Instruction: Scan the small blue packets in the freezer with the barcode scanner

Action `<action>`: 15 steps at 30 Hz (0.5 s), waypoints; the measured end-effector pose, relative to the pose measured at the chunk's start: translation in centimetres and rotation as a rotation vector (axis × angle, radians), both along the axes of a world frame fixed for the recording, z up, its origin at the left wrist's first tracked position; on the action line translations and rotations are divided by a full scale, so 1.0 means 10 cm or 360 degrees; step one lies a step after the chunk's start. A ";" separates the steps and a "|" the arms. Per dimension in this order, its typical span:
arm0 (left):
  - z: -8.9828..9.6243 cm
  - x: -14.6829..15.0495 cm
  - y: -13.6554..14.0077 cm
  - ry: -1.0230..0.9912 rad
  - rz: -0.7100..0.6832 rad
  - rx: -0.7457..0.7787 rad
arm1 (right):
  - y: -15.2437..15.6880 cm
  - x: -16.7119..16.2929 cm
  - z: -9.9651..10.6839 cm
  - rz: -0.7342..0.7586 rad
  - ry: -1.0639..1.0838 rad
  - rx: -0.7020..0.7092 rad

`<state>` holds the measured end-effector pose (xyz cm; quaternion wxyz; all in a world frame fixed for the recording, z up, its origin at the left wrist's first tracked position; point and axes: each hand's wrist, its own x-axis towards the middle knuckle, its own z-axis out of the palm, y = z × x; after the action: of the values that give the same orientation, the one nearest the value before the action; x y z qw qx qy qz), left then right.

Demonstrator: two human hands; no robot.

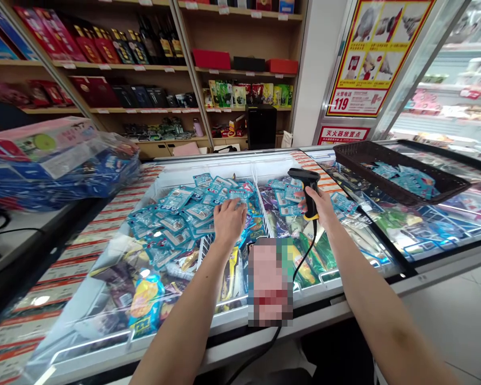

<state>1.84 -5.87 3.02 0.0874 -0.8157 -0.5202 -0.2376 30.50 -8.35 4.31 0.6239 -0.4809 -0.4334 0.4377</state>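
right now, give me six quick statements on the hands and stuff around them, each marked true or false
1. The right hand holds the scanner. True.
2. The left hand holds a second scanner. False: it is at the blue packets.
3. The tray has blue packets in it. True.
4. The tray is on the left-hand side. False: it is off to the right.
5. The scanner has no cable. False: a black cable runs from its handle.
6. A pink box is at far left. True.
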 end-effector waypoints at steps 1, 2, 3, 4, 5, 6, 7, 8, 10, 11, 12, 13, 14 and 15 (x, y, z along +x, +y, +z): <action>0.00 -0.01 0.00 -0.0028 0.0061 0.0023 | -0.02 0.02 0.00 -0.0037 -0.0012 0.0008; 0.00 -0.02 0.00 -0.0048 0.0108 0.0043 | -0.05 0.05 0.00 -0.0081 -0.0031 0.0021; 0.00 -0.03 0.00 -0.0063 0.0141 0.0060 | -0.08 0.09 0.00 -0.0136 -0.0061 0.0033; 0.00 -0.03 -0.01 -0.0072 0.0166 0.0075 | -0.11 0.13 -0.01 -0.0202 -0.0099 0.0042; 0.00 -0.03 -0.01 -0.0077 0.0184 0.0091 | -0.14 0.17 -0.02 -0.0284 -0.0145 0.0046; 0.00 -0.03 -0.01 -0.0078 0.0196 0.0108 | -0.17 0.22 -0.03 -0.0370 -0.0193 0.0040; 0.00 -0.03 -0.02 -0.0077 0.0200 0.0127 | -0.20 0.26 -0.05 -0.0461 -0.0234 0.0042; 0.00 -0.02 -0.02 -0.0076 0.0193 0.0145 | -0.23 0.30 -0.06 -0.0544 -0.0269 0.0048; 0.00 -0.01 -0.01 -0.0070 0.0143 0.0177 | -0.26 0.37 -0.08 -0.0657 -0.0318 0.0067; 0.00 0.01 0.00 -0.0064 0.0097 0.0185 | -0.27 0.40 -0.09 -0.0696 -0.0336 0.0072; 0.00 0.03 0.02 -0.0055 0.0038 0.0183 | -0.28 0.43 -0.09 -0.0733 -0.0354 0.0065; 0.00 0.06 0.04 -0.0048 -0.0029 0.0168 | -0.28 0.45 -0.09 -0.0765 -0.0370 0.0045; 0.00 0.10 0.07 -0.0046 -0.0095 0.0135 | -0.28 0.48 -0.09 -0.0798 -0.0384 0.0012; 0.00 0.15 0.11 -0.0051 -0.0158 0.0088 | -0.28 0.50 -0.10 -0.0834 -0.0392 -0.0025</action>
<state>3.35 -4.79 3.00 0.0895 -0.8337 -0.4738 -0.2690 35.50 -11.12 3.33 0.6546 -0.6309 -0.3636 0.2031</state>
